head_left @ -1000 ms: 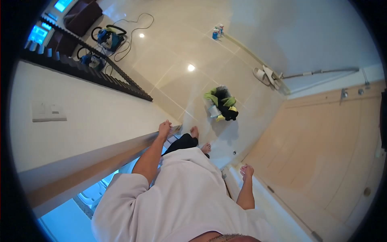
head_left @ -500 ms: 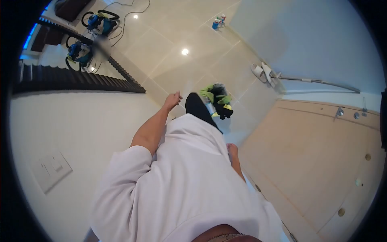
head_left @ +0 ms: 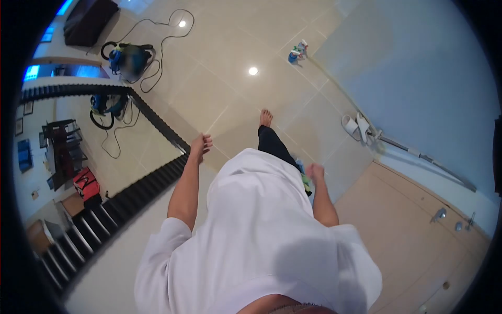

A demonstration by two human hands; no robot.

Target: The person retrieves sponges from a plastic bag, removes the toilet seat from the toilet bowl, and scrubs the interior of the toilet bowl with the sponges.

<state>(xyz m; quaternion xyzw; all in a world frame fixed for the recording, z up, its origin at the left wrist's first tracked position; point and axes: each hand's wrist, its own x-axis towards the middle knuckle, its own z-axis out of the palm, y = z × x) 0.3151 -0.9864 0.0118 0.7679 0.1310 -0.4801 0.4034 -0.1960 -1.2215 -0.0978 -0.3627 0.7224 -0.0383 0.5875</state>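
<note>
My left hand (head_left: 201, 147) hangs in the air beside the black ribbed frame of a mirror (head_left: 157, 125). Its fingers are loosely bent and a little apart, with nothing in them. Near my right thigh, my right hand (head_left: 315, 172) is smeared by motion, so its fingers cannot be made out. Just behind and below it, a bundle with green cloth (head_left: 305, 180) shows in part; my shirt and leg hide the rest. One bare foot (head_left: 266, 117) is forward on the tiles.
A vacuum cleaner (head_left: 130, 62) with a long cord stands on the tiled floor (head_left: 225, 94). Spray bottles (head_left: 298, 52) stand by the right wall. White slippers (head_left: 355, 127) and a metal pole (head_left: 413, 152) lie near the wooden door (head_left: 397, 225).
I have stepped forward, and a bare foot now shows. The green bundle has slipped mostly behind my body. My right arm has swung forward, and more of the mirror is visible.
</note>
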